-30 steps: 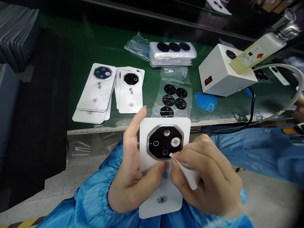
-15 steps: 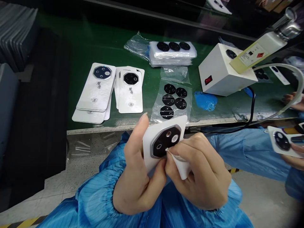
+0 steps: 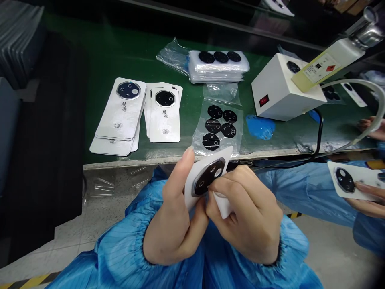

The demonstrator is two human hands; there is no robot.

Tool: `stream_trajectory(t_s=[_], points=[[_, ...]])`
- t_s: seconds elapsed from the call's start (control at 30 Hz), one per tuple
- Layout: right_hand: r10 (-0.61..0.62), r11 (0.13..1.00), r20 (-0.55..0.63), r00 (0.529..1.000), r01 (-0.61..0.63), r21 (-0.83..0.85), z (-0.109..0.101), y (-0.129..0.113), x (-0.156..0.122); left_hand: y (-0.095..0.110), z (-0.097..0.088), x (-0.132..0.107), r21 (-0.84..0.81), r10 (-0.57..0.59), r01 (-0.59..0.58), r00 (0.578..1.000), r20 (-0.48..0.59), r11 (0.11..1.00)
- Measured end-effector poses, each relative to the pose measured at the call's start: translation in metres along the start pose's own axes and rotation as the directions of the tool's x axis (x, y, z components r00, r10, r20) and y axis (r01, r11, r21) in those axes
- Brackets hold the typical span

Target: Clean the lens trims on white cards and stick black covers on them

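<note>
My left hand (image 3: 177, 216) grips a white phone back cover (image 3: 190, 185) by its edges, tilted in front of the bench. The cover has a dark, metal-rimmed camera plate (image 3: 207, 176) facing up. In my right hand (image 3: 248, 212) is a folded white cloth (image 3: 223, 204), pinched between thumb and forefinger. Those fingertips press at the lower right edge of the camera plate and hide part of it. Just beyond my hands lies a clear sheet (image 3: 200, 127) with several black lens stickers (image 3: 213, 125).
White back covers (image 3: 120, 116) lie stacked at left, with another pile (image 3: 165, 124) beside them. Behind is a bundle of film sheets (image 3: 216, 72). A white box (image 3: 279, 92) carries a tilted bottle (image 3: 329, 66); a hose and cable run nearby. At right a co-worker's hand (image 3: 367, 200) holds another cover.
The cover in my left hand has turned to a steeper angle. My right hand has shifted slightly left and up with the cloth. The co-worker's cover has moved left.
</note>
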State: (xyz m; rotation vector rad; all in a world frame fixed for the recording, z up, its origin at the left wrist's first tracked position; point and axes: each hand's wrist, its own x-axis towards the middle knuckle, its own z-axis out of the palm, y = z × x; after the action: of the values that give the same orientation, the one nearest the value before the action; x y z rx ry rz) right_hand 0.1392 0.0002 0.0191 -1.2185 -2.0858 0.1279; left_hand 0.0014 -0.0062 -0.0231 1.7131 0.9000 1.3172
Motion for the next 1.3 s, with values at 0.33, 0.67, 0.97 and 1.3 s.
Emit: stream_trajectory(t_s=[0.33,0.67,0.97,1.3], points=[[-0.105,0.99,-0.063,0.992,0.098,-0.106,-0.011,-0.002,-0.005,0.014,-0.012,0.01,-0.211,-0.203,0.22,0.974,0.101,0.952],[-0.035,0.987,-0.002,0.999,0.035,0.155,-0.027,0.006,0.0,0.021,-0.014,0.013,-0.508,-0.354,0.332,0.933,0.056,0.795],[-0.009,0.996,-0.063,0.998,0.014,0.086,-0.021,0.0,0.0,0.02,-0.011,0.016,-0.464,-0.341,0.333,0.937,0.069,0.821],[-0.108,0.992,-0.07,0.992,0.103,-0.074,-0.007,0.001,-0.001,0.02,-0.01,0.012,-0.281,-0.263,0.27,0.963,0.065,0.921]])
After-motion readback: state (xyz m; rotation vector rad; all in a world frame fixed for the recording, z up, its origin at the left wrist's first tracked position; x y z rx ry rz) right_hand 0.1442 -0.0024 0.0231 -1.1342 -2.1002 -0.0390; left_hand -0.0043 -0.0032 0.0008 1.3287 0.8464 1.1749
